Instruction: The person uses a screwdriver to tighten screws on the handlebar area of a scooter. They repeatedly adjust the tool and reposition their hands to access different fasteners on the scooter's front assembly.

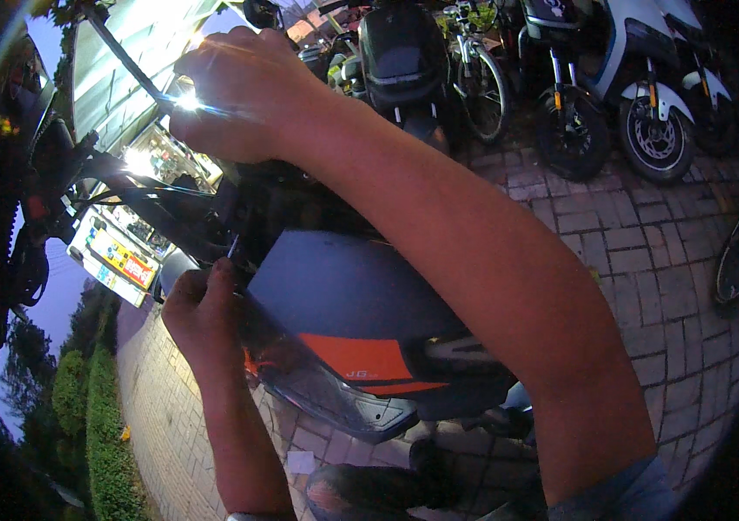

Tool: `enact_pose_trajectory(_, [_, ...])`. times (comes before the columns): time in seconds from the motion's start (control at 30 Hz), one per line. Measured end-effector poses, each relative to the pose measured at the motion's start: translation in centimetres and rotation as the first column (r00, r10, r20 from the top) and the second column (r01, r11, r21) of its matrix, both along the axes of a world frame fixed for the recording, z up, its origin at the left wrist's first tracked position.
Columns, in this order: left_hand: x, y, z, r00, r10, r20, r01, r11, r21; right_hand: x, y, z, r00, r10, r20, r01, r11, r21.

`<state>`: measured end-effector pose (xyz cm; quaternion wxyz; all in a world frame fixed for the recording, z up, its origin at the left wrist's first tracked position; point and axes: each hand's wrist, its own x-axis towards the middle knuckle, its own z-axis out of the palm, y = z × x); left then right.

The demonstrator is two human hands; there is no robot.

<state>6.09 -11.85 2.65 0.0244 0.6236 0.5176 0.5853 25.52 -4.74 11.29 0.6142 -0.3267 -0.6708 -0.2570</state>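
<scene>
My right hand (244,95) is raised at the top centre, fingers curled beside a glaring light and the end of a dark rod (126,61); what it grips is hidden. Lower down, my left hand (200,304) is closed, with a thin metal piece (232,247) at its thumb tip, beside the dark frame and cables (139,193) of a scooter. The scooter's grey and orange body panel (343,278) lies under my right forearm, with a footboard (343,408) below it. A handlebar assembly (44,200) is at the left.
Parked scooters (652,122) and a bicycle (487,87) stand at the back right, with a wheel (730,265) at the right edge. Brick paving (613,252) surrounds the scooter. A hedge (105,443) runs at lower left; a lit shopfront (109,256) is behind. My bent knee (352,486) is below.
</scene>
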Motion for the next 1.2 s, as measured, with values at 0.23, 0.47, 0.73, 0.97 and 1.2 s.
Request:
enact_pose_trajectory(0.23, [-0.8, -0.4, 1.7, 0.974, 0.047, -0.223, -0.067, 0.994, -0.084, -0.5, 0.1, 0.1, 0.997, -0.058, -0.054, 0.059, 0.998, 0.01])
enact_pose_trajectory(0.47, [-0.5, -0.7, 4.8, 0.893, 0.04, -0.448, -0.091, 0.991, -0.093, -0.2, 0.1, 0.1, 0.999, 0.034, -0.019, -0.034, 0.999, 0.001])
enact_pose_trajectory(0.73, [-0.9, -0.4, 4.1, 0.91, 0.038, -0.414, -0.087, 0.991, -0.1, -0.5, 0.4, 0.1, 0.998, 0.054, -0.045, -0.053, 0.998, 0.036])
enact_pose_trajectory(0.97, [-1.6, -0.1, 5.5, 0.701, 0.066, -0.71, 0.1, 0.977, 0.19, -0.5, -0.1, 0.0, 0.997, -0.012, -0.071, 0.013, 1.0, 0.007])
enact_pose_trajectory(1.2, [-0.5, 1.2, 8.9, 0.413, 0.164, -0.896, 0.161, 0.955, 0.249, -0.6, 0.1, 0.1, 0.998, -0.018, -0.064, 0.017, 1.0, -0.007])
